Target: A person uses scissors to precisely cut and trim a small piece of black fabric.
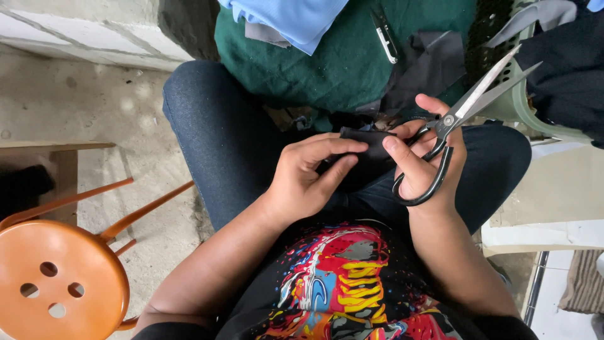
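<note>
- Scissors (462,119) sit in the right hand (428,160), whose fingers pass through the black loop handles; the blades are parted and point up and away from the fingertips, cutting nothing.
- Dark cloth piece (368,141) is pinched between both hands: the left hand (308,179) has its thumb and curled fingers on the near edge, and the right thumb presses the far edge just below the scissor pivot.
- Both hands are clenched, the left grasping only the cloth, the right grasping scissors and cloth together.
- Judged from this, the step in hand is folding or lining up the cloth, with the scissors kept ready and not yet at work.
- A next move would call for the left fingers to keep the cloth taut while the right thumb lets go of it, so the blades can swing down to an edge clear of the left fingertips.
- Beyond the fingers lie a green cloth heap (340,63) and a small thread snip (384,34); an orange stool (60,277) stands well apart, left of the left wrist.
</note>
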